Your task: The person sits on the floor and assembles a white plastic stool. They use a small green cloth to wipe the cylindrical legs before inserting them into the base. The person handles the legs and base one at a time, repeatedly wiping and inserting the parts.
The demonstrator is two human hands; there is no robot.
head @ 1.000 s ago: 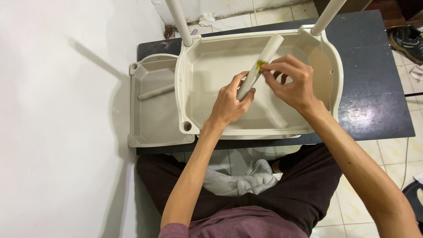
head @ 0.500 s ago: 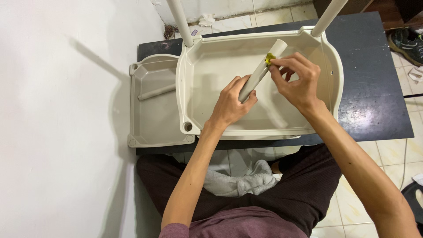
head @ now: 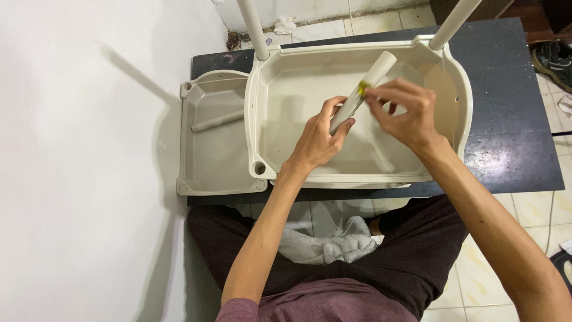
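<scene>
Against a white wall, a seated person's left hand (head: 319,140) is gripping a cream plastic tube (head: 363,91) steady over an upturned cream tray (head: 265,101) while the right hand (head: 408,113), fingers closed, is pinching a yellow bit (head: 361,89) at its middle.

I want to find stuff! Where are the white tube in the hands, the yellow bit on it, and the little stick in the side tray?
White plastic tube (head: 376,70), head view, upper part.
Yellow bit (head: 361,90), head view, its middle.
Short beige plastic stick (head: 217,121), head view, mid-length.
</scene>
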